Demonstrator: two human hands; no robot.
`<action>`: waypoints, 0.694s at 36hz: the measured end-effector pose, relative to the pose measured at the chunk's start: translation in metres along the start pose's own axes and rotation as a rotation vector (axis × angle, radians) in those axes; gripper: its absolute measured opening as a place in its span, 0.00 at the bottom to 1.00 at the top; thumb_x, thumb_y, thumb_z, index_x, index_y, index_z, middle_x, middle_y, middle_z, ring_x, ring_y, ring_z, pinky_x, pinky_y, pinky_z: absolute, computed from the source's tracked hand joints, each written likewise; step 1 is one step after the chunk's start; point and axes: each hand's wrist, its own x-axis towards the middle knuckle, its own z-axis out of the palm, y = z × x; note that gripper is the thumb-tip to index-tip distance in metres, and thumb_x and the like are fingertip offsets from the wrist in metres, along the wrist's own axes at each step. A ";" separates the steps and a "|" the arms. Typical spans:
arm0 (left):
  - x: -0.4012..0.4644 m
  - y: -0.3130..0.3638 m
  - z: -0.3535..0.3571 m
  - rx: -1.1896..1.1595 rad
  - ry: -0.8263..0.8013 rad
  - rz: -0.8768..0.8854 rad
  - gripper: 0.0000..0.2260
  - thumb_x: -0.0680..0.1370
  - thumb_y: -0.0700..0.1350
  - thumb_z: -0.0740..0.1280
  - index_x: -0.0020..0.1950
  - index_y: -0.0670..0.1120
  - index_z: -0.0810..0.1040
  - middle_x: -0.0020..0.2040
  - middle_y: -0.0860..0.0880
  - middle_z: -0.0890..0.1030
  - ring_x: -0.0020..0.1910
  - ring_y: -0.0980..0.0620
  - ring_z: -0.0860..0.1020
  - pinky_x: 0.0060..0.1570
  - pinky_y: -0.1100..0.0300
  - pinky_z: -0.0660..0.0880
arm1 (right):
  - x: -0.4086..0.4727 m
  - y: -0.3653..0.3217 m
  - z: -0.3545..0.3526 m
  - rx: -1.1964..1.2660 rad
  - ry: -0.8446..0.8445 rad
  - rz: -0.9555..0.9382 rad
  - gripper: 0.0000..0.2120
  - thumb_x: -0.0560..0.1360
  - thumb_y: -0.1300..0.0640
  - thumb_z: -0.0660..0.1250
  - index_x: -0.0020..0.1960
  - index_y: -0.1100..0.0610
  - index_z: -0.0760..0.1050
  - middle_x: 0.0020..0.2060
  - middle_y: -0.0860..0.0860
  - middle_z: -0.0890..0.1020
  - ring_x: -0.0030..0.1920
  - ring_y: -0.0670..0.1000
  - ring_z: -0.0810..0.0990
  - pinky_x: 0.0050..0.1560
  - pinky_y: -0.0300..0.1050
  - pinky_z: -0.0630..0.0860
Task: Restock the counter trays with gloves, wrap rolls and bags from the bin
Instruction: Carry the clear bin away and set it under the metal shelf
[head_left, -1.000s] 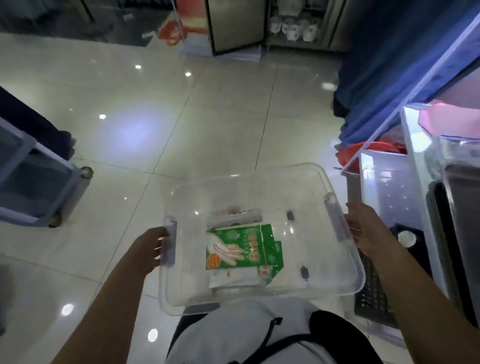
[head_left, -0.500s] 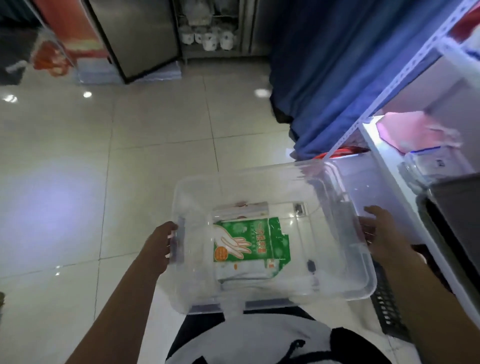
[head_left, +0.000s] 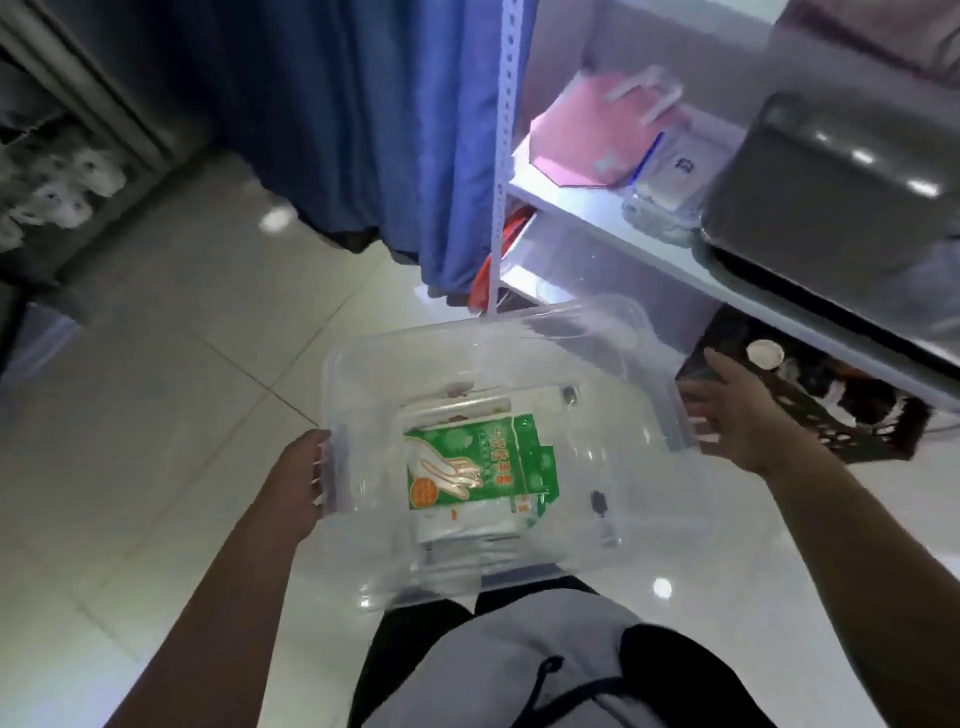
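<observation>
Carrying the clear plastic storage bin (head_left: 519, 457) w/ both hands, left hand (head_left: 301, 473) and right hand (head_left: 737, 415) each gripping a side handle; green glove packet (head_left: 480, 465) lies flat on the bin floor atop a white pack. Looks like the transport step, bin nearly emptied. Next, probably set it down by the white metal shelf (head_left: 597, 223) and pull the packet out.

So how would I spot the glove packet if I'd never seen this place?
Find the clear plastic bin the person carries by its two ends, above the tiled floor. Look through it to the bottom: the glove packet lies flat near the middle. It is the only green thing there, printed with a pale hand, atop whitish packets.
</observation>
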 end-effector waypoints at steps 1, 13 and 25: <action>0.008 0.012 0.006 0.025 -0.018 -0.009 0.11 0.77 0.52 0.65 0.56 0.49 0.75 0.52 0.46 0.76 0.49 0.45 0.74 0.46 0.54 0.73 | 0.005 -0.003 -0.001 0.017 0.007 0.011 0.34 0.71 0.29 0.60 0.59 0.57 0.80 0.48 0.57 0.79 0.44 0.57 0.74 0.45 0.50 0.70; 0.135 0.105 0.073 0.372 -0.197 -0.095 0.16 0.77 0.54 0.64 0.56 0.44 0.78 0.51 0.44 0.78 0.45 0.47 0.75 0.52 0.53 0.70 | 0.029 0.010 0.020 0.216 0.281 0.155 0.22 0.73 0.37 0.63 0.53 0.55 0.76 0.44 0.55 0.77 0.42 0.56 0.75 0.40 0.47 0.70; 0.305 0.088 0.173 0.775 -0.374 -0.110 0.10 0.78 0.49 0.65 0.53 0.45 0.78 0.45 0.48 0.80 0.42 0.49 0.78 0.41 0.56 0.75 | 0.104 0.099 0.081 0.539 0.670 0.335 0.10 0.73 0.50 0.67 0.51 0.54 0.77 0.41 0.54 0.78 0.38 0.54 0.75 0.40 0.44 0.71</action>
